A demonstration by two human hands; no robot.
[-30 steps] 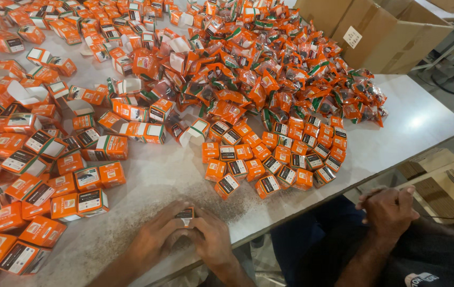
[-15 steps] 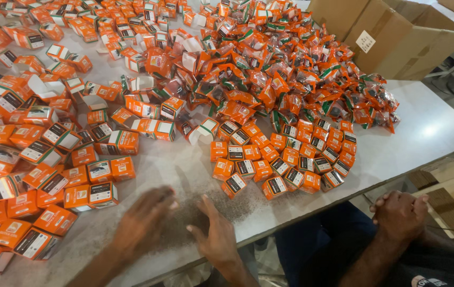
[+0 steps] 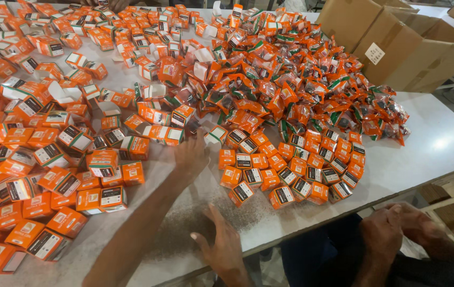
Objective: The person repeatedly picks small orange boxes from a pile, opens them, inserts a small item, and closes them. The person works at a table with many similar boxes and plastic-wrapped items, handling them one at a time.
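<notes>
My left hand (image 3: 191, 154) is stretched out over the white table (image 3: 429, 143), its fingertips at a small orange-and-white box (image 3: 215, 135) on the near edge of a big heap of orange boxes (image 3: 269, 79); it grips nothing. My right hand (image 3: 223, 246) lies flat, palm down and fingers spread, on a dusty bare patch near the front edge. Closed orange boxes (image 3: 291, 178) lie in rows just right of my left hand. More boxes (image 3: 41, 180) are stacked to its left.
Open brown cardboard cartons (image 3: 397, 48) stand at the back right, past the table's corner. Another person's clasped hands (image 3: 400, 228) rest low at the right, off the table's edge. Opened, empty-looking boxes (image 3: 62, 93) are scattered at the left.
A second ago both hands were together on a small box at the front edge. They came apart, and my left hand has moved forward to the pile while the right stays flat.
</notes>
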